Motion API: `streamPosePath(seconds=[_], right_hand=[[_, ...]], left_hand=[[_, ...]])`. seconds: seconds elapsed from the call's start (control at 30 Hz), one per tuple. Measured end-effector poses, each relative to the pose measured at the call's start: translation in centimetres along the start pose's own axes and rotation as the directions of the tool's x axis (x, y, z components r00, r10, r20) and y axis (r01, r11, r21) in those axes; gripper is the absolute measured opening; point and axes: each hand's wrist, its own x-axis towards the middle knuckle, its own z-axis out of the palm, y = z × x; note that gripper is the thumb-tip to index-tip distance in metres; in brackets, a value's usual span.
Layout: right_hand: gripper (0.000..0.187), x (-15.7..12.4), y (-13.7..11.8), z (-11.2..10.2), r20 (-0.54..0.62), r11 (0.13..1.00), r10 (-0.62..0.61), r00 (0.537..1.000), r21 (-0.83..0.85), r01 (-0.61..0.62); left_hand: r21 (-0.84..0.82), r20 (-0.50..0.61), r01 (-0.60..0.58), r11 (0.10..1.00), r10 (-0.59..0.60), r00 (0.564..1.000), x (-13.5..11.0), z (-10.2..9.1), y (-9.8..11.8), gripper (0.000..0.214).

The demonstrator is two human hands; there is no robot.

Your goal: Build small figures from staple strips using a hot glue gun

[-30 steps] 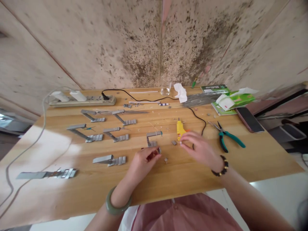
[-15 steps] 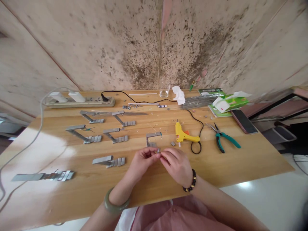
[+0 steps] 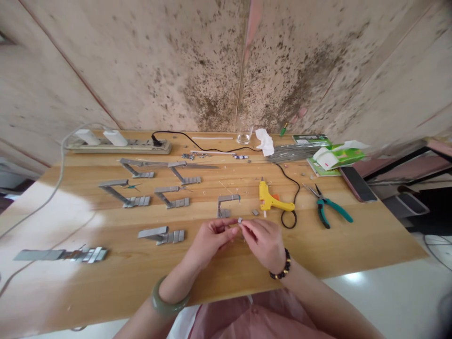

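My right hand (image 3: 264, 242) pinches a small grey piece (image 3: 240, 220) between thumb and fingertips, above the front part of the wooden table. Close beside it is my left hand (image 3: 212, 242), its thumb and index finger slightly apart and their tips near the piece; whether they touch it I cannot tell. Just beyond my hands stands a grey angled bracket-like part (image 3: 228, 201) with a bluish end. A yellow glue gun (image 3: 275, 200) lies to the right of it, with a small grey scrap (image 3: 254, 212) nearby.
Several grey jointed parts (image 3: 167, 234) stand on the left of the table (image 3: 123, 287). Pliers (image 3: 328, 207), a phone (image 3: 358, 183) and a green tissue pack (image 3: 339, 155) lie right. A power strip (image 3: 137, 147), glass (image 3: 243, 135) and wire bundle (image 3: 296, 151) line the back.
The fingertips of my two hands have moved slightly apart. The small grey piece now shows more clearly at my right fingertips. The view has shifted a little.
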Motion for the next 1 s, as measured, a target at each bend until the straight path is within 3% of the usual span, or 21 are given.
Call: streamPosePath(seconds=[0.07,0.1,0.2,0.3,0.43,0.53,0.63,0.83,1.0], right_hand=[[0.011,0.4,0.3,-0.5,0.002,0.952,0.207,0.978,0.23,-0.202],[0.014,0.6,0.5,-0.8,0.058,0.876,0.322,0.945,0.36,-0.321],[0.027,1.1,1.2,-1.2,0.385,0.502,0.498,0.777,0.603,-0.62],[0.034,1.1,1.8,-1.3,0.634,0.197,0.427,0.645,0.631,-0.75],[0.032,0.8,1.9,-1.5,0.798,-0.02,0.212,0.563,0.58,-0.814],[0.032,0.7,1.7,-1.4,0.829,-0.069,0.164,0.534,0.55,-0.832],[0.036,0.7,1.5,-1.2,0.825,-0.056,0.198,0.529,0.548,-0.835],[0.035,0.5,1.6,-1.0,0.811,0.025,0.199,0.551,0.558,-0.83],[0.036,0.5,1.7,-1.0,0.817,0.039,0.21,0.537,0.542,-0.84]], left_hand=[[0.148,-0.028,-0.061,0.987,0.065,0.997,0.0,-0.1,-0.3,0.042],[0.246,-0.057,-0.109,0.963,0.127,0.99,0.0,-0.2,-0.4,0.037],[0.537,-0.096,-0.255,0.804,0.359,0.929,-0.1,-0.2,-0.6,0.021],[0.61,-0.023,-0.328,0.721,0.43,0.903,-0.4,0.0,-0.7,0.021],[0.486,0.079,-0.362,0.795,0.373,0.924,-0.6,0.0,-0.8,0.043],[0.515,0.14,-0.43,0.742,0.421,0.896,-0.8,-0.1,-0.6,0.046],[0.574,0.221,-0.498,0.65,0.462,0.859,-1.0,0.0,-0.1,0.035],[0.6,0.24,-0.514,0.613,0.475,0.846,-1.2,0.2,0.6,0.023],[0.639,0.247,-0.515,0.571,0.482,0.841,-1.1,0.1,0.3,0.019]])
